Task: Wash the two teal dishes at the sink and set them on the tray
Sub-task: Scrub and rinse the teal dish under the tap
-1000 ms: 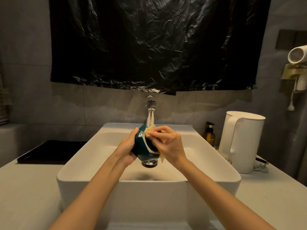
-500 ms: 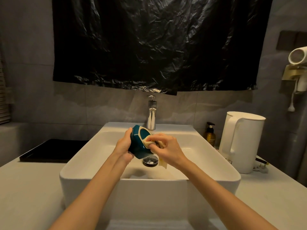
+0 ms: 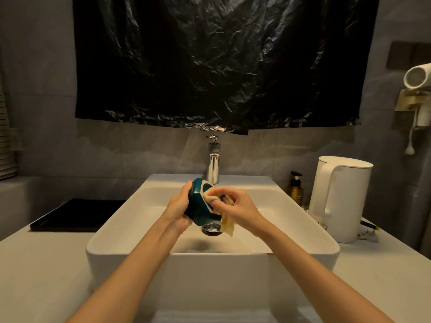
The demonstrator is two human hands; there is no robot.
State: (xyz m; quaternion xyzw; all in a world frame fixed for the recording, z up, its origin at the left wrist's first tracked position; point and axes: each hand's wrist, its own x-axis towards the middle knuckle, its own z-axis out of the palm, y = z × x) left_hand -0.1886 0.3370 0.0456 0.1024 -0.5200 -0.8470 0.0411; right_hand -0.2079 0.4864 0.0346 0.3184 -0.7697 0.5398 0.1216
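Observation:
A teal bowl (image 3: 197, 206) with a pale rim is held tilted on its side over the white sink (image 3: 140, 220), mouth facing right. My left hand (image 3: 178, 207) grips its outer wall from the left. My right hand (image 3: 235, 207) holds a yellowish cloth (image 3: 227, 223) and pushes it into the bowl's mouth; the cloth's tail hangs down over the drain (image 3: 211, 228). The black tray (image 3: 77, 216) lies on the counter left of the sink. Only one teal dish is in view.
A chrome tap (image 3: 213, 167) stands behind the bowl, no water visibly running. A brown pump bottle (image 3: 295, 190) and a white kettle (image 3: 339, 198) stand right of the sink. A hair dryer (image 3: 417, 76) hangs on the right wall. Black plastic sheeting covers the wall above.
The bowl has turned slightly in my left hand and my right hand has worked the cloth lower and deeper into its mouth. Both hands stay over the drain.

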